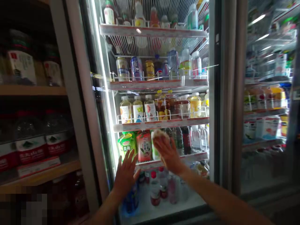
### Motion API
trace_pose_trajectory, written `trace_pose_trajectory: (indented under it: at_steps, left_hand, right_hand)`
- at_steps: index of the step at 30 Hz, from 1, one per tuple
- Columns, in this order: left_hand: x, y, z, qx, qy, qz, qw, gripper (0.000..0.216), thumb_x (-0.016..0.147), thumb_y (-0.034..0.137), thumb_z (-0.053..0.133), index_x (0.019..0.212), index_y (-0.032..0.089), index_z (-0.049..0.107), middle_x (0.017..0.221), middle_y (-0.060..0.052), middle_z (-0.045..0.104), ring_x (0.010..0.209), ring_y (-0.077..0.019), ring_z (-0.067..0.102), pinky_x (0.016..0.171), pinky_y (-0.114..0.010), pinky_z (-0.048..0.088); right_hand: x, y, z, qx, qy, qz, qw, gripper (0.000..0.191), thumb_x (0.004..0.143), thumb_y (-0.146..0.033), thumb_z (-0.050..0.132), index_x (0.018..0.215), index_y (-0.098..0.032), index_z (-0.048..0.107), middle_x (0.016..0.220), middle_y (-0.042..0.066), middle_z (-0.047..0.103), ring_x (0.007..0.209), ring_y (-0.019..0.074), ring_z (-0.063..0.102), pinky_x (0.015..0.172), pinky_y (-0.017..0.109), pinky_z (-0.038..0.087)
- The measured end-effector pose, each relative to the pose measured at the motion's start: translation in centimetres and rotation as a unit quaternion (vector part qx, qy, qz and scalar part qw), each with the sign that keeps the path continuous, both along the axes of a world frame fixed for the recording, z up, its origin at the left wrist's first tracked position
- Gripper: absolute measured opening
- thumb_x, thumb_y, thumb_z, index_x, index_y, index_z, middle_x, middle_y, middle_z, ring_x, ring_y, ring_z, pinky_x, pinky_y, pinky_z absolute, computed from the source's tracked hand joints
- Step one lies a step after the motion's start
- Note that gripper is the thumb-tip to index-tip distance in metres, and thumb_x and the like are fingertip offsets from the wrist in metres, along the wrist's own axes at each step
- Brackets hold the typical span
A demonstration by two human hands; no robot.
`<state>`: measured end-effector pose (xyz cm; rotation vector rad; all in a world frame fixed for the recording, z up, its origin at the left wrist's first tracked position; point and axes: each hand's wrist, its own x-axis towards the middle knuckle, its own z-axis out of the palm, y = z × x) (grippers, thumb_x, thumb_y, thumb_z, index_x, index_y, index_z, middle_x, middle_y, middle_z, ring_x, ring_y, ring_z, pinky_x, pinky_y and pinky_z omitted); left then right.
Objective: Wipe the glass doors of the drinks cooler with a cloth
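Note:
I face an open, lit drinks cooler. My right hand point(167, 153) reaches to the fourth shelf point(194, 156) and curls round a bottle with a green and white label point(154, 151), covering most of it. Left of it stand a red-labelled bottle point(144, 147) and a green bottle point(126, 143). My left hand point(126, 175) is open with its fingers spread, just below the green bottle at the shelf's front edge, and holds nothing. Small bottles point(154, 189) stand on the bottom shelf beneath both hands.
Upper shelves carry rows of juice bottles point(138, 109) and cans point(137, 67). The cooler's glass door point(93, 103) is swung open at my left. Wooden shelves with large water bottles point(30, 140) stand further left. A closed cooler door point(267, 93) is at the right.

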<state>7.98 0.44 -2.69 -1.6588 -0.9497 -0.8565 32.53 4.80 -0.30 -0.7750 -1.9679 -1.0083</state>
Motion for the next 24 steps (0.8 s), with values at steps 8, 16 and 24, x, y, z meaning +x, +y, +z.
trace_pose_trajectory:
  at_steps: [8, 16, 24]
  left_hand:
    - [-3.9, -0.4, -2.1, -0.035, -0.055, 0.027, 0.998, 0.069, 0.084, 0.038, 0.053, 0.143, 0.018, 0.023, 0.141, -0.015, 0.040, 0.137, -0.0262, 0.026, 0.112, -0.050, 0.020]
    - [-6.4, -1.7, -2.5, -0.021, -0.059, 0.027, 0.998, 0.065, 0.085, 0.034, 0.049, 0.142, 0.018, 0.023, 0.145, -0.014, 0.034, 0.138, -0.0251, 0.023, 0.111, -0.047, 0.025]
    - [0.0, -2.4, 3.1, -0.082, -0.206, -0.151, 0.963, 0.057, 0.091, 0.023, 0.036, 0.144, 0.025, 0.015, 0.148, -0.008, 0.030, 0.134, -0.0201, 0.033, 0.104, -0.038, 0.040]
  right_hand:
    - [-3.5, -0.6, -0.2, -0.031, -0.075, 0.045, 0.996, 0.059, 0.086, -0.017, 0.040, 0.143, -0.022, 0.027, 0.146, 0.003, 0.037, 0.139, 0.0210, 0.019, 0.115, 0.050, -0.002]
    - [-7.1, -1.7, -1.0, 0.025, -0.224, 0.131, 0.965, 0.048, 0.090, -0.020, 0.035, 0.139, -0.020, 0.036, 0.150, -0.004, 0.030, 0.140, 0.0124, 0.013, 0.118, 0.038, 0.003]
    - [-11.0, -0.3, 4.2, 0.024, -0.088, 0.105, 0.990, 0.047, 0.089, -0.025, 0.042, 0.136, -0.019, 0.041, 0.144, 0.006, 0.040, 0.138, 0.0217, 0.024, 0.116, 0.047, 0.009]
